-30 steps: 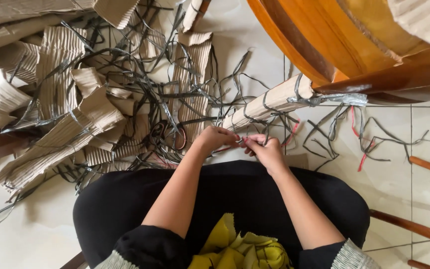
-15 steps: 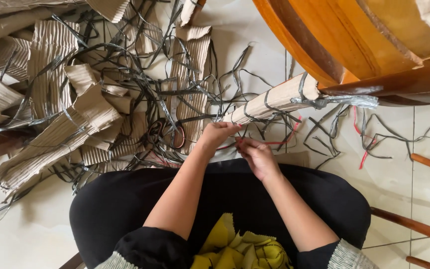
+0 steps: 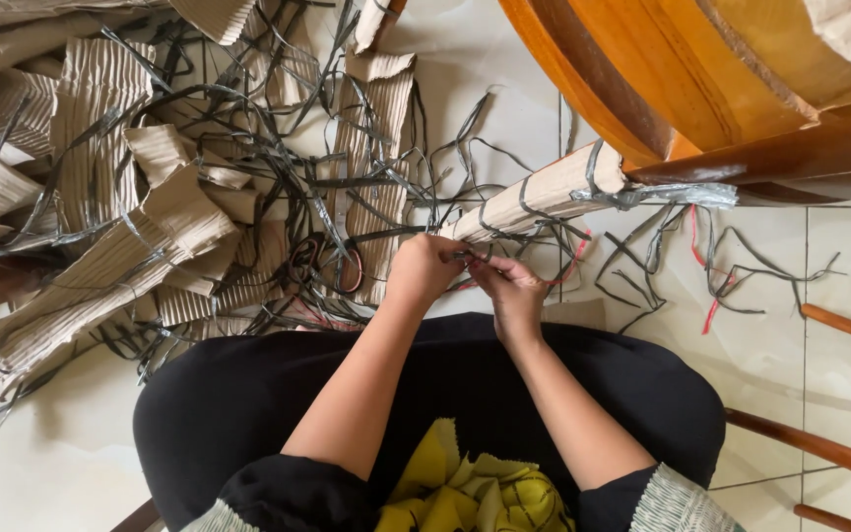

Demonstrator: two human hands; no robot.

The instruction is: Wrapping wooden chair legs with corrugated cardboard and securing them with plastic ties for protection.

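Corrugated cardboard wraps the chair leg (image 3: 544,197), bound by grey strapping bands (image 3: 529,197); it slants from the wooden chair frame (image 3: 662,89) at upper right down towards the person's lap. The left hand (image 3: 424,268) closes round the lower end of the wrapped leg, fingers curled on it and holding it steady. The right hand (image 3: 506,288) sits just beside, its fingertips pinched together on what looks like a band end at the wrap's tip; whether a tool is in it I cannot tell. To do this well, I judge, the left grip should stay firm near the end while the right pulls the band along the leg, not across; the wrap's tip lies between the two hands, touching both. Scissors (image 3: 325,264) lie near on the tiled floor (image 3: 504,108) among loose cardboard scraps (image 3: 130,227).
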